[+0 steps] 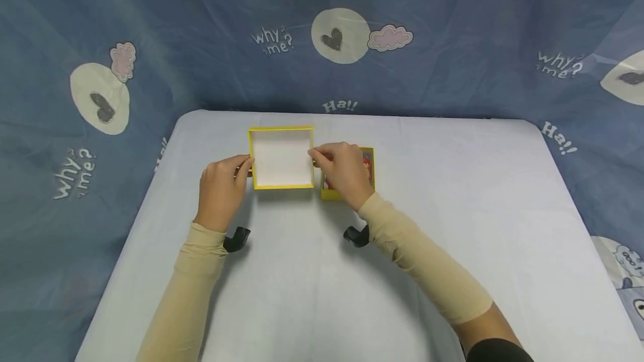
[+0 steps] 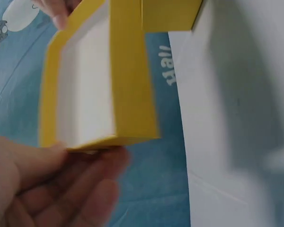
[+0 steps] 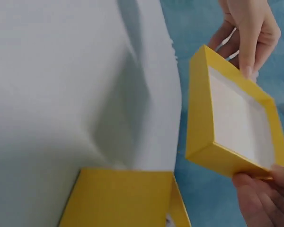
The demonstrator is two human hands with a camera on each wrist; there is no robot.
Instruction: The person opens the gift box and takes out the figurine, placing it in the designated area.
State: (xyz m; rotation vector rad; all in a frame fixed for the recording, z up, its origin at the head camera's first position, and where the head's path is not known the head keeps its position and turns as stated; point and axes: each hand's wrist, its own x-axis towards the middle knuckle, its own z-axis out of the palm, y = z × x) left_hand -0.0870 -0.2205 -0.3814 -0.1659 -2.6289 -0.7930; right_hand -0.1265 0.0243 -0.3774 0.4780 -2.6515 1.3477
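The left hand (image 1: pixel 221 189) pinches one side edge of a shallow yellow lid (image 1: pixel 282 158) between thumb and fingers, and the right hand (image 1: pixel 346 173) pinches the opposite edge; gripping both sides probably keeps this light piece level and from twisting. Its white inside faces the head camera, and it is held clear of the white worktop (image 1: pixel 453 183), with a shadow beneath. Just to its right a deeper yellow box (image 1: pixel 331 195) stands uncovered on the worktop, something partly red showing inside, too covered to identify. The right hand reaches across that box, hiding much of its opening, so its contents are hard to judge. Beyond the worktop's far edge hangs blue printed cloth (image 1: pixel 226 10).
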